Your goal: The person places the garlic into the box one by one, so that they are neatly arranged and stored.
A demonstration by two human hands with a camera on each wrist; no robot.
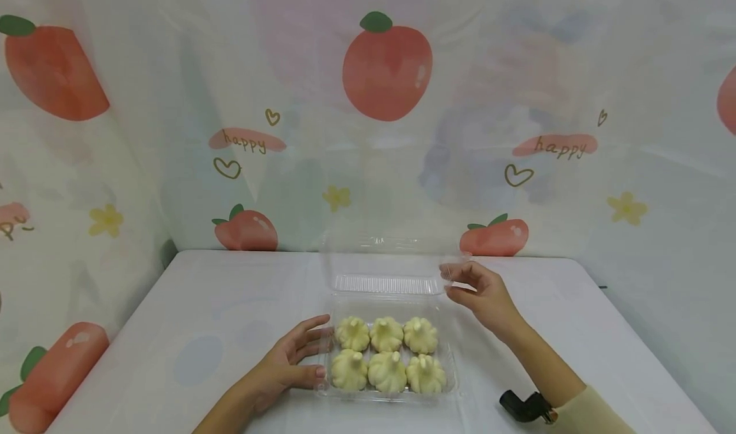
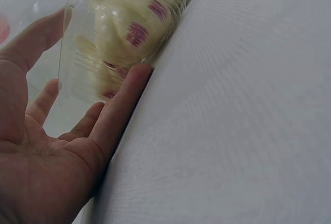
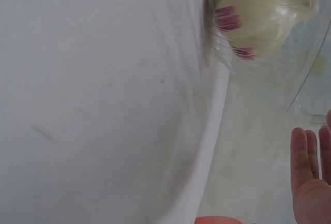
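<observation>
A clear plastic clamshell box (image 1: 451, 383) lies on the table with its lid (image 1: 386, 285) raised at the back. Several pale garlic bulbs (image 1: 388, 371) sit inside in two rows; purple streaks mark the garlic (image 2: 137, 33) in the left wrist view. My left hand (image 1: 287, 364) is at the box's left side, its fingers extended and touching the wall, with thumb and fingers spread. At the raised lid's right edge is my right hand (image 1: 480, 293), fingers stretched out and thumb apart below them. The right wrist view shows straight fingers (image 3: 300, 154) near a lid corner.
A white cloth covers the table (image 1: 247, 293). Behind it hangs a printed curtain (image 1: 379, 172) with fruit and flower patterns. A black device (image 1: 524, 406) is at the right wrist, by the pale sleeve (image 1: 592, 415).
</observation>
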